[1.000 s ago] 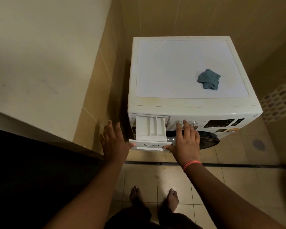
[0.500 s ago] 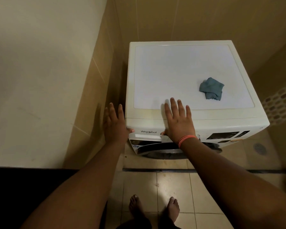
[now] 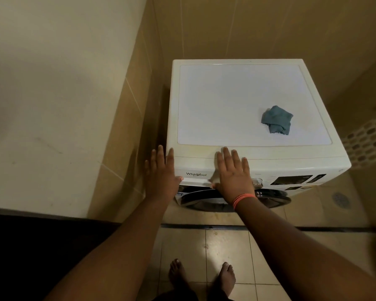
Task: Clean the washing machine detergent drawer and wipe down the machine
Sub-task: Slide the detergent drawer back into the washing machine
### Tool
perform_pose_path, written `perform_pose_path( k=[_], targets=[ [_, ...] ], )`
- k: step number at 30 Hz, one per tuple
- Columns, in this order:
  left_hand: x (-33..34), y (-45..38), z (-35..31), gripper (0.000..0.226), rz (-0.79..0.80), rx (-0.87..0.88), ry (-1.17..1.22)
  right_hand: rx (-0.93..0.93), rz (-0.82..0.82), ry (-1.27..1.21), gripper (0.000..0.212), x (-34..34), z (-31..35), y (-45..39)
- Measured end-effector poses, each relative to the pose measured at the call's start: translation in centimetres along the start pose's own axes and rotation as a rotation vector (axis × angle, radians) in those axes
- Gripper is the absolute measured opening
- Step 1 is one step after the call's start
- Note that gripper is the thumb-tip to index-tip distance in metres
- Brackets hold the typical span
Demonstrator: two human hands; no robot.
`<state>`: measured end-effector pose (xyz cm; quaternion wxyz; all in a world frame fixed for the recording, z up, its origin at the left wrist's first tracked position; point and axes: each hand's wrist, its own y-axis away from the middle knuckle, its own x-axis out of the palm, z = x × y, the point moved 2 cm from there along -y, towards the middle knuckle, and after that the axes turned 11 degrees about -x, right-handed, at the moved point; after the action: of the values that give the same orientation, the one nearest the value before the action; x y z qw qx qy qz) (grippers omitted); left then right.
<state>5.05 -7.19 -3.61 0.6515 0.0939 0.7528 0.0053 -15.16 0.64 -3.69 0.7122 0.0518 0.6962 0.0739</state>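
Observation:
A white front-loading washing machine (image 3: 237,105) stands against the tiled wall. Its detergent drawer (image 3: 195,175), with a brand name on its front, sits pushed in flush at the front's upper left. My left hand (image 3: 162,174) lies flat with straight fingers at the drawer's left end, thumb touching the front. My right hand (image 3: 233,174), with an orange band at the wrist, rests flat with spread fingers at the drawer's right end. A crumpled blue-grey cloth (image 3: 277,120) lies on the machine's top at the right.
A tiled wall corner (image 3: 126,127) juts out close to the machine's left side. The control dial (image 3: 257,183) and dark display (image 3: 291,180) sit right of my right hand. A floor drain (image 3: 340,199) lies at the right. My bare feet (image 3: 202,276) stand on the floor tiles.
A second ago the drawer stood pulled out between my hands. Both hands pushed it in, and it is flush now. The view has drawn closer to the machine.

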Motion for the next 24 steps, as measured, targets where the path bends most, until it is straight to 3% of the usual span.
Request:
perform_pose_path(
  k=[9, 19, 24],
  targets=[
    [-1.1, 5.0, -1.6, 0.088, -0.013, 0.317, -0.153, 0.067, 0.002, -0.066, 0.095, -1.5, 1.6, 3.6],
    [-3.6, 5.5, -4.7, 0.086, 0.018, 0.344, -0.136, 0.235, 0.059, -0.184, 0.084, -4.9, -0.2, 6.0],
    [-3.7, 3.7, -7.1, 0.088, -0.002, 0.324, -0.099, 0.266, 0.073, -0.192, 0.084, -6.4, -5.3, 5.5]
  ],
)
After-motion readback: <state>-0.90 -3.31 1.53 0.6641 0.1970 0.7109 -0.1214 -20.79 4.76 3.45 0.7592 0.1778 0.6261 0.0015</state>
